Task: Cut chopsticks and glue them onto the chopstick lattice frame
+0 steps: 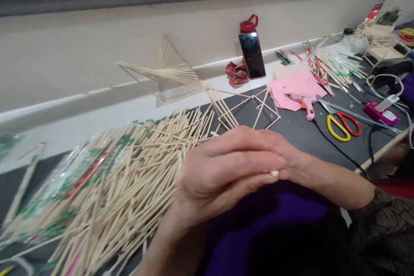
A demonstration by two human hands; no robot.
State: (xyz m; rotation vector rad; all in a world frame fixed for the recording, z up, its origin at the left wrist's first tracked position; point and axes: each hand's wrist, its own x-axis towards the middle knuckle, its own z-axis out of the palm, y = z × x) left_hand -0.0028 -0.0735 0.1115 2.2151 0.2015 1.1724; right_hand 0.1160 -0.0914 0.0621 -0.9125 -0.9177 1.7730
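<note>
My left hand [223,168] is closed over a small pale piece [274,174], perhaps a stick's end, which pokes out at its fingertips. Just behind and to the right, my right hand [278,146] meets the left; its fingers are mostly hidden. A large heap of wooden chopsticks [145,181] lies left of my hands. Beyond them stands a frame of glued sticks [226,108] with fanned, twisted panels. The pink glue gun [304,102] rests at the right on pink paper [291,86].
Scissors [343,126] with yellow and red handles lie near the glue gun's cord. A phone [252,55] leans on a red-capped bottle [249,23]. Wrapped chopsticks [339,67], a purple device [381,113] and small stick furniture [384,49] are at the right.
</note>
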